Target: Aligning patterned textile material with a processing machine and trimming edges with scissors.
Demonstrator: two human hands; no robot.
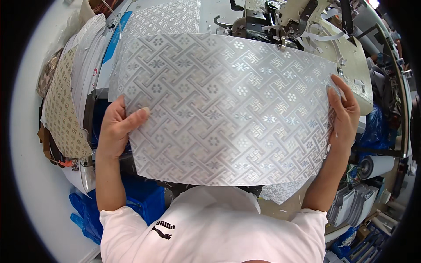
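Note:
A large silvery-white patterned sheet (210, 114), covered with raised lattice lines and small flowers, spans the space between my two hands. My left hand (120, 125) grips its left edge, the thumb on top and the fingers mostly hidden underneath. At the right edge my right hand (344, 107) holds the sheet, its thumb and fingers closed on the border. The far edge of the sheet meets the metal foot area of a sewing machine (285, 26); whether it lies under the foot, I cannot tell.
Another silvery patterned sheet (162, 19) lies on the table behind. Stacked sheets in clear plastic and a beige patterned piece (66, 105) stand at the left. Below left is a blue box (147, 197). Bundled grey sheets (355, 201) and a roll (375, 167) sit lower right.

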